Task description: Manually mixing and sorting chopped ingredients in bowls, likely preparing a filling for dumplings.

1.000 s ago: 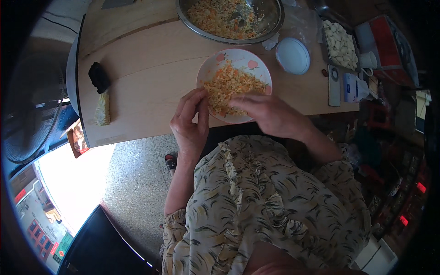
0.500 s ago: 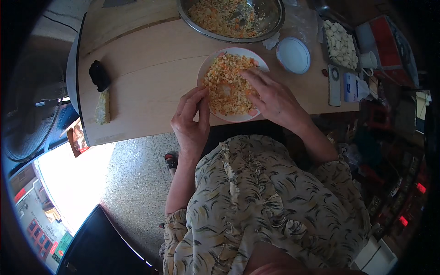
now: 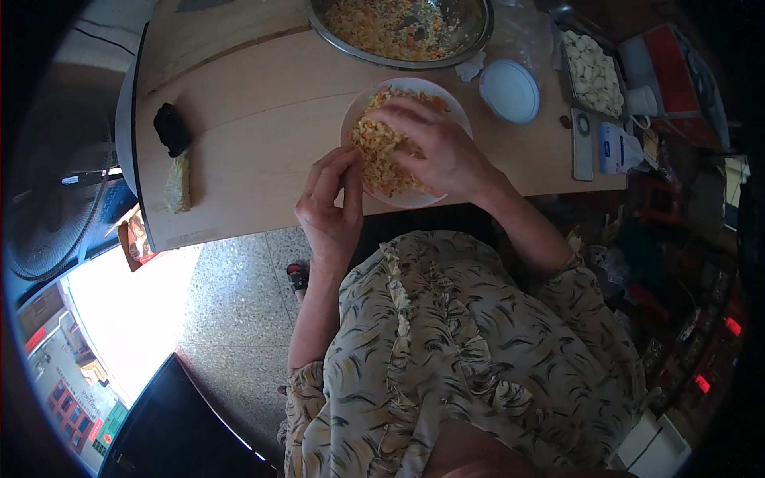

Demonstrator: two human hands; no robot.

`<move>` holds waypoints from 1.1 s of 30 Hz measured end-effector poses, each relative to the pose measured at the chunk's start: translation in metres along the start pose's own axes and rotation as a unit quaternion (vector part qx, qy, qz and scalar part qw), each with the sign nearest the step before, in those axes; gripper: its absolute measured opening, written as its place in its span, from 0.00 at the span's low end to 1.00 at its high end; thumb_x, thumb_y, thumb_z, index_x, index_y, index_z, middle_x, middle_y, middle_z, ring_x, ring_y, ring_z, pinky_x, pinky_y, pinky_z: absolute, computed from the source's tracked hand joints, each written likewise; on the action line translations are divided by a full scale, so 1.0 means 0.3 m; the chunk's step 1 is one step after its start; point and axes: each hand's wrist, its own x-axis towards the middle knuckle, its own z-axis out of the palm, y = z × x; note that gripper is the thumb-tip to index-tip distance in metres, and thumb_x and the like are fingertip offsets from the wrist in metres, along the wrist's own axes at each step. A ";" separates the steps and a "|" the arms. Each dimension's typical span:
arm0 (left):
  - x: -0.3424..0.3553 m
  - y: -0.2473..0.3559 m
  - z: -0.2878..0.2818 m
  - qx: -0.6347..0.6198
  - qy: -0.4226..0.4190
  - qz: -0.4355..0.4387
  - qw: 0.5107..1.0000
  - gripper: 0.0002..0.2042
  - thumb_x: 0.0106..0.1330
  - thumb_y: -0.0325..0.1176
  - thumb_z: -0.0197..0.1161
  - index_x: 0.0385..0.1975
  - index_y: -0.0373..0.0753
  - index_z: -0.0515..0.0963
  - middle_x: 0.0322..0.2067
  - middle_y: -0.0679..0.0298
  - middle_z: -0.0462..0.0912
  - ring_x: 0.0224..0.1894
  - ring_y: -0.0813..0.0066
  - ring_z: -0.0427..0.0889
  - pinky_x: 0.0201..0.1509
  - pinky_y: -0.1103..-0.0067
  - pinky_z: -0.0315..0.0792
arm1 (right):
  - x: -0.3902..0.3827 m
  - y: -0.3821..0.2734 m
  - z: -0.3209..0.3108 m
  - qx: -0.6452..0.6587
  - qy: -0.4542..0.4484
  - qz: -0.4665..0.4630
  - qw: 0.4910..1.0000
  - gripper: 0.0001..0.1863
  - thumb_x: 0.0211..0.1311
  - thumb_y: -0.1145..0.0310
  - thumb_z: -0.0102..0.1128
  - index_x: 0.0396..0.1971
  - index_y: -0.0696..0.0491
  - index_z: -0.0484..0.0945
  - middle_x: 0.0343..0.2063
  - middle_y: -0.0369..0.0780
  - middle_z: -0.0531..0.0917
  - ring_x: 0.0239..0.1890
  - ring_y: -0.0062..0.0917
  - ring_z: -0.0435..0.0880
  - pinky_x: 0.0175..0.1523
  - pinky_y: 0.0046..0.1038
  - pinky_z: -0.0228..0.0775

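A white plate or shallow bowl with a pinkish rim (image 3: 457,105) sits near the table's front edge, filled with finely chopped yellow and orange food (image 3: 374,163). My left hand (image 3: 328,203) is at its left rim, thumb and fingertips pinched together on the edge. Over the food hovers my right hand (image 3: 448,155), its fingers curved and thumb held apart. I see nothing in it, though the fingers hide part of the food, and whether they touch it I cannot tell.
Behind the plate stands a large metal bowl (image 3: 470,49) with more chopped food. To the right are a small white-and-blue dish (image 3: 510,92), a tray of pale dumpling-like pieces (image 3: 591,76), a phone (image 3: 582,151) and a tissue pack (image 3: 615,150). A dark-handled brush-like object (image 3: 172,131) lies left.
My right hand has moved left and a little away from me, further over the food. My left hand stays at the plate's rim.
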 end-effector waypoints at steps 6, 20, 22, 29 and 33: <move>0.008 0.014 -0.002 0.008 -0.005 0.011 1.000 0.10 0.70 0.19 0.62 0.47 0.35 0.84 0.49 0.58 0.87 0.48 0.74 0.87 0.45 0.79 0.83 | -0.023 -0.040 0.028 -0.148 -0.153 0.014 0.977 0.24 0.49 0.73 0.72 0.50 0.51 0.83 0.59 0.40 0.75 0.63 0.41 0.74 0.65 0.40 0.72; 0.009 -0.002 0.008 -0.006 0.009 0.021 1.000 0.09 0.67 0.17 0.64 0.44 0.32 0.84 0.47 0.55 0.87 0.47 0.68 0.89 0.49 0.76 0.86 | -0.110 -0.047 -0.076 -0.199 -0.136 0.138 0.961 0.33 0.55 0.69 0.73 0.56 0.65 0.65 0.52 0.59 0.76 0.54 0.54 0.80 0.56 0.46 0.75; 0.010 0.004 0.009 -0.012 0.004 0.013 1.000 0.09 0.67 0.17 0.64 0.44 0.32 0.83 0.47 0.55 0.87 0.47 0.67 0.89 0.49 0.76 0.86 | -0.107 -0.048 -0.012 -0.178 -0.134 0.181 0.958 0.28 0.55 0.70 0.73 0.50 0.61 0.66 0.50 0.55 0.77 0.51 0.53 0.81 0.54 0.46 0.75; 0.003 -0.009 -0.001 0.002 -0.002 0.012 1.000 0.09 0.71 0.19 0.62 0.46 0.36 0.85 0.48 0.60 0.87 0.47 0.76 0.87 0.46 0.81 0.83 | -0.034 -0.022 0.025 0.083 0.057 0.135 0.986 0.27 0.58 0.77 0.68 0.58 0.58 0.72 0.53 0.49 0.81 0.56 0.45 0.82 0.59 0.43 0.76; 0.001 -0.005 0.004 0.000 0.001 0.004 1.000 0.09 0.70 0.19 0.62 0.46 0.36 0.84 0.48 0.60 0.87 0.48 0.75 0.86 0.47 0.81 0.83 | -0.032 -0.035 -0.006 0.066 0.006 0.065 0.996 0.26 0.62 0.76 0.66 0.61 0.54 0.75 0.55 0.47 0.80 0.59 0.39 0.81 0.61 0.39 0.76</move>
